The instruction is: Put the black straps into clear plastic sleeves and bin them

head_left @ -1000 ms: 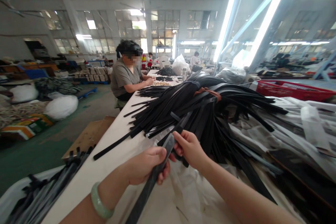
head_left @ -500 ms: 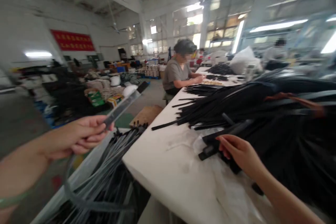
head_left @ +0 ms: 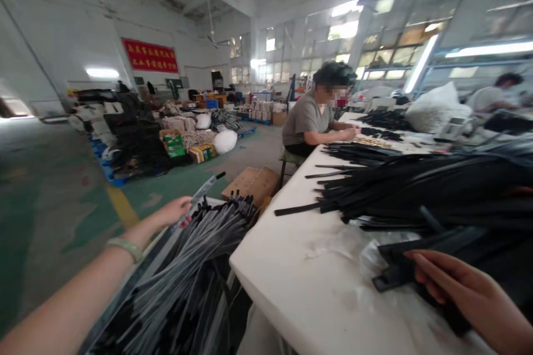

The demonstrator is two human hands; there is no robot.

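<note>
My left hand (head_left: 178, 213) is closed round a flat, greyish strap (head_left: 202, 189) with a black tip that points up and to the right. It holds the strap over the left side of a heap of similar grey and black straps (head_left: 187, 255) beside the table. At the right, my right hand (head_left: 452, 283) has its thumb and fingers pinched together at the end of a black strap (head_left: 391, 277). That strap lies on the table among other black strap ends; its contact with the fingertips is partly hidden. A large pile of black straps (head_left: 400, 183) lies just beyond.
The white table (head_left: 287, 266) has a corner near the strap heap. Crumpled clear plastic (head_left: 353, 249) lies by my right hand. A co-worker (head_left: 312, 116) sits at the far table side. A cardboard box (head_left: 252, 184) stands on the floor beyond the heap.
My left hand has moved away from me and now sits lower beside the strap heap, strap still in it. My view has turned left. My right hand stays pinched at the black strap ends.
</note>
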